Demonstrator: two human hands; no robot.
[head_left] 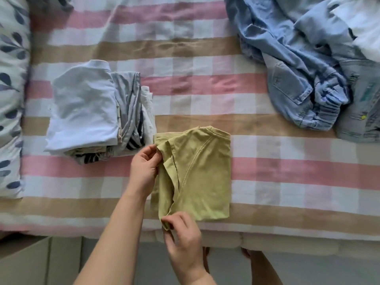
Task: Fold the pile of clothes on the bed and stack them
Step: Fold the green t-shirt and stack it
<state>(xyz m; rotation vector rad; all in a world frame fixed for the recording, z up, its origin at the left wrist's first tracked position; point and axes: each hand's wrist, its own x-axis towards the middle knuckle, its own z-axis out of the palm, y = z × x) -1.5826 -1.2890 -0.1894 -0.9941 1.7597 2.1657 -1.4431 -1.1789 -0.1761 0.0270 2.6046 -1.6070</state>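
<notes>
A: Okay, quick one: where's the task item?
B: Green shirt (pixel 201 171) lies flat on the bed (pixel 185 89), near the front edge, just right of the folded stack (pixel 82 108). It's narrowed to a rectangle, with a sleeve flap loose on its left side.
A: Hands?
B: Left hand (pixel 144 167) pinches the shirt's left edge up near the collar end, thumb and fingers closed on the fabric. Right hand (pixel 185 243) pinches the lower left corner, at the bed's front edge. Both grip the shirt and nothing else.
A: Step?
B: My read is squaring that left flap before the final fold. The garment isn't done.
A: How to do it well?
B: Draw the two pinch points apart so the edge goes taut and lay it parallel to the right edge. Then flatten the sleeve so no bulge ends up inside. Match the stack's width or the stack will lean. The fabric looks thin and probably slips, so press it down before letting go.
A: Progress?
B: Several pieces sit folded in the stack. The unfolded pile (pixel 298 75), mostly denim, lies at the far right, well apart. Plenty left, I'd judge.
A: Containers?
B: One candidate, what looks like a cardboard box (pixel 24 264) on the floor at lower left, beside the bed. Its flaps show but the inside doesn't, so I can't tell the contents.
A: Anything else?
B: Leaf-print pillow (pixel 10 89) at the left edge.
</notes>
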